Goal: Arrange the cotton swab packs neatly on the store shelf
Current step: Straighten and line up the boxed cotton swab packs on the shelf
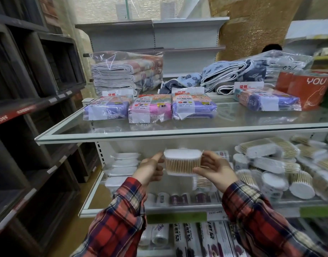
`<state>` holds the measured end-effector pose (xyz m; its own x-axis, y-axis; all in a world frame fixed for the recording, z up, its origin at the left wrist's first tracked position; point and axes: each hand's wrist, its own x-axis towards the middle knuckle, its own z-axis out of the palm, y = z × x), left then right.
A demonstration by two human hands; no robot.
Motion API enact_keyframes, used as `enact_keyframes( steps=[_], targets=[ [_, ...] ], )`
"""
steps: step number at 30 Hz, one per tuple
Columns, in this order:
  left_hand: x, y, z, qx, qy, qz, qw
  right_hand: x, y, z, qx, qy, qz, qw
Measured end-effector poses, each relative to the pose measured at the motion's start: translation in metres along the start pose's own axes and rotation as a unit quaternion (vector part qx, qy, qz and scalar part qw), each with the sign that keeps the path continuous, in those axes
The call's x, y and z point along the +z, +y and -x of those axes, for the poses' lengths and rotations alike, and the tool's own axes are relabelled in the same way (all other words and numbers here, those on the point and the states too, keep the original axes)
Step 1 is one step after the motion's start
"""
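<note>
The swab pack [182, 162] is a clear, glossy plastic box; inside are pale wooden sticks with white cotton tips. The upper shelf [178, 127] is smooth glass with a light painted metal frame. The bag packs [150, 111] have shiny, wrinkled plastic wrap with paper labels. The folded towels [122, 75] are soft matt cloth under clear film. The sleeves [120, 216] are checked woven cloth, matt.
</note>
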<state>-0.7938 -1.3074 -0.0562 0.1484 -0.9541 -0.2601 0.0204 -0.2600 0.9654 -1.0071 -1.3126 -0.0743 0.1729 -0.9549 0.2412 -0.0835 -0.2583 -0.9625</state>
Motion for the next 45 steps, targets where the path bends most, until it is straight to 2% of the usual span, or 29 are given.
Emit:
enact_keyframes(
  steps=[4, 10, 14, 25, 28, 31, 34, 37, 39, 41, 45],
  targets=[
    [-0.004, 0.001, 0.008, -0.076, -0.091, 0.048, 0.992, 0.001, -0.003, 0.006, -0.031, 0.003, -0.007, 1.000],
    [-0.009, -0.002, 0.015, -0.107, -0.133, 0.029, 0.985, 0.002, -0.004, 0.017, -0.067, -0.001, -0.007, 0.998],
    [-0.012, -0.002, 0.016, -0.110, -0.138, 0.057, 0.983, 0.002, -0.003, 0.022, -0.073, -0.021, 0.040, 0.996],
    [-0.019, -0.006, 0.018, -0.082, -0.156, 0.124, 0.977, 0.007, 0.003, 0.024, -0.106, -0.007, 0.163, 0.981],
    [-0.021, -0.005, 0.017, -0.071, -0.150, 0.135, 0.977, 0.011, 0.002, 0.023, -0.127, 0.006, 0.179, 0.976],
    [-0.023, -0.001, 0.016, -0.052, -0.142, 0.138, 0.979, 0.014, 0.006, 0.019, -0.153, 0.051, 0.166, 0.973],
    [-0.026, 0.003, 0.014, -0.020, -0.127, 0.125, 0.984, 0.015, 0.003, 0.008, -0.057, 0.131, 0.032, 0.989],
    [-0.029, 0.007, 0.013, 0.007, -0.120, 0.128, 0.984, 0.015, -0.010, -0.007, 0.120, 0.109, -0.095, 0.982],
    [-0.029, 0.009, 0.013, 0.022, -0.116, 0.128, 0.985, 0.014, -0.013, -0.013, 0.178, 0.052, -0.083, 0.979],
    [-0.028, 0.008, 0.012, 0.036, -0.114, 0.123, 0.985, 0.018, -0.011, -0.016, 0.181, 0.017, -0.022, 0.983],
    [-0.027, 0.001, 0.008, 0.060, -0.098, 0.119, 0.986, 0.027, -0.006, -0.022, 0.172, 0.008, 0.007, 0.985]
  ],
)
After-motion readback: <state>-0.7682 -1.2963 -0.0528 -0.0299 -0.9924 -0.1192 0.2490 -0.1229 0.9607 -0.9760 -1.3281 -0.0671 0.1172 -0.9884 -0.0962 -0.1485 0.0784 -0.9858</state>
